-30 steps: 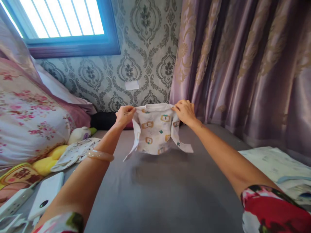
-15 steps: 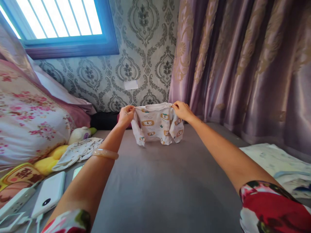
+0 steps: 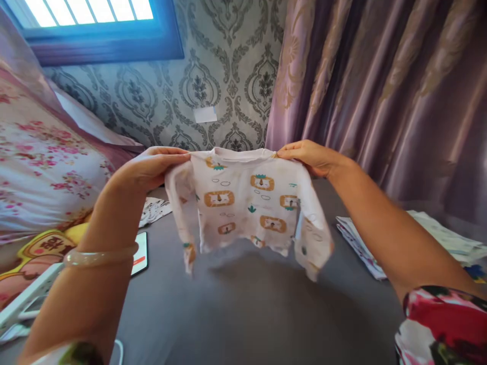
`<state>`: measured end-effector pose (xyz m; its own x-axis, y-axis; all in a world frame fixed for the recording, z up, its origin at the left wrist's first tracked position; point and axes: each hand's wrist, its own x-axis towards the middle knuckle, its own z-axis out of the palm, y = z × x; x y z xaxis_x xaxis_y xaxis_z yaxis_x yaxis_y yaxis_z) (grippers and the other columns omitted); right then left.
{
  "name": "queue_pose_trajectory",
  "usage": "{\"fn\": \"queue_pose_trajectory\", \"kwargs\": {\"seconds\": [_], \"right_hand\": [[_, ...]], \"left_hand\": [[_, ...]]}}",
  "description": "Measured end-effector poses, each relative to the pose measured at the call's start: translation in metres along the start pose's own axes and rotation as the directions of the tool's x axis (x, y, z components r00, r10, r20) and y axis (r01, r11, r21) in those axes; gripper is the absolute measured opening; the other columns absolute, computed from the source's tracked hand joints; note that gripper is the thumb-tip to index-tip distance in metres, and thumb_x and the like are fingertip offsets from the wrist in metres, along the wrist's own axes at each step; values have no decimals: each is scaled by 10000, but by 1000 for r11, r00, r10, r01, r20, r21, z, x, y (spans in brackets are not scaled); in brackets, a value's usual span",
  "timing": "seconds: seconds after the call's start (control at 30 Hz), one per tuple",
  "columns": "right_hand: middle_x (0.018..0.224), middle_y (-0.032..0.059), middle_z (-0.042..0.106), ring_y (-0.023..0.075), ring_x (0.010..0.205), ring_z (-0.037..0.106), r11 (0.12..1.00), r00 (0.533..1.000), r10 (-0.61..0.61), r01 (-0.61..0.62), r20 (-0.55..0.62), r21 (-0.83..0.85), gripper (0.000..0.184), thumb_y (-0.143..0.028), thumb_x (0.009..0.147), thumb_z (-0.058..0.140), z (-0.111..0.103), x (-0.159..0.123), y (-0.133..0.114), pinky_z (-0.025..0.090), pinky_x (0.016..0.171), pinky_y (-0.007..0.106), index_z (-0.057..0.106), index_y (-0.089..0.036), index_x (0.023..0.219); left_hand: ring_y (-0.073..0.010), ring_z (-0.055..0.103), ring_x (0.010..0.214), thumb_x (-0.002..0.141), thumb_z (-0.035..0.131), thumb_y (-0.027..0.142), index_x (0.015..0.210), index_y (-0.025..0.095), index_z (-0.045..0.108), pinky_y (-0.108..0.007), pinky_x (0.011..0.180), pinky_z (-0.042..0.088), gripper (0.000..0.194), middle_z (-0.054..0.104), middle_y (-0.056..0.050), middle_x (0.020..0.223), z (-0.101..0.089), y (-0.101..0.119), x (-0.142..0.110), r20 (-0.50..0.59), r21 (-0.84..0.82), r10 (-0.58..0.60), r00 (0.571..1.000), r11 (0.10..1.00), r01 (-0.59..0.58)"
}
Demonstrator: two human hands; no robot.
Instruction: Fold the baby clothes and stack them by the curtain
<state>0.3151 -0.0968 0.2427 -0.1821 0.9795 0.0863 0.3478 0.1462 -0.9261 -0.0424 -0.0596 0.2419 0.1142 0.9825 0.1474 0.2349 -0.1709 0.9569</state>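
A small white long-sleeved shirt (image 3: 238, 203) with a lion print hangs upright between my hands, its neckband at the top and both sleeves dangling. My left hand (image 3: 152, 165) pinches it at the shoulder on the left of the collar. At the opposite shoulder, my right hand (image 3: 310, 154) grips the fabric between thumb and fingers. The hem hangs above the grey bed sheet (image 3: 243, 314), with a shadow below it. A pale bangle (image 3: 101, 255) circles my left wrist.
A lit phone (image 3: 140, 253) lies beside my left forearm, with a spotted white cloth (image 3: 154, 210) behind it. Folded clothes (image 3: 365, 246) lie at the right. A floral pillow (image 3: 49, 167) and a yellow plush (image 3: 41, 251) are at the left; a purple curtain (image 3: 361, 91) hangs behind.
The shirt has come nearer to me and looks larger, held by both hands throughout. Its sleeves and hem have swung. My elbows are more bent, and the view has tipped downward.
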Motion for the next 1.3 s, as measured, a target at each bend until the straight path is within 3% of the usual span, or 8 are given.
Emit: {"fn": "queue_pose_trajectory", "kwargs": {"seconds": [0.1,0.23,0.43,0.53,0.63,0.77,1.13,1.3], "right_hand": [[692,57,682,182,643,627,991,988,129,-131,84,10,212,-383,716,730,0,15,18,515,572,282,676,-178,729],[704,33,695,158,636,619,960,968,226,-202,111,-193,196,-358,715,732,12,45,76,485,565,241,692,-167,730],[888,47,708,161,822,620,719,996,78,-32,35,-695,187,-268,895,559,47,72,170,432,693,222,704,-149,899],[1061,86,673,185,988,598,582,1000,-11,-17,-29,-813,250,-298,970,454,64,70,202,415,826,252,660,-171,1030],[1148,115,625,210,1088,557,463,998,-42,-17,-41,-886,301,-316,1006,365,79,64,221,379,916,297,618,-176,1086],[1208,132,598,235,1141,528,424,999,33,-29,-17,-905,312,-291,1008,338,91,65,231,364,948,331,596,-167,1132],[1261,119,579,232,1206,503,509,967,204,29,153,-860,330,-264,977,402,95,104,231,369,966,308,607,-196,1226],[1248,128,574,248,1186,504,514,981,150,30,124,-857,295,-251,972,413,101,100,236,381,945,336,601,-173,1186]], "left_hand": [[-211,673,624,556,782,273,822,145,715,-332,573,581,302,710,-66,752,0,-11,11,87,11,-192,978,981,191],[-222,664,603,534,777,315,731,159,720,-330,562,559,257,708,-57,691,21,-68,38,165,187,-330,929,936,300],[-166,609,619,695,591,305,802,155,735,-238,559,466,233,653,-4,602,62,-171,73,230,594,-220,948,804,42],[-216,651,877,787,491,235,943,156,727,-276,734,486,293,726,-67,858,83,-198,72,138,765,-108,984,643,-37],[-263,618,1070,874,414,215,1094,194,680,-367,882,458,346,692,-112,1121,102,-210,62,56,895,-80,995,446,-14],[-288,580,1148,885,394,156,1155,189,638,-446,957,417,365,651,-141,1205,117,-215,56,97,955,-156,983,294,-47],[-297,579,1132,930,377,321,1065,144,669,-459,987,362,367,650,-151,1190,142,-212,78,265,934,-216,940,300,-194],[-303,575,1113,940,349,229,1135,93,591,-432,937,386,339,625,-204,1172,159,-221,66,174,950,-131,976,283,-131]]}}
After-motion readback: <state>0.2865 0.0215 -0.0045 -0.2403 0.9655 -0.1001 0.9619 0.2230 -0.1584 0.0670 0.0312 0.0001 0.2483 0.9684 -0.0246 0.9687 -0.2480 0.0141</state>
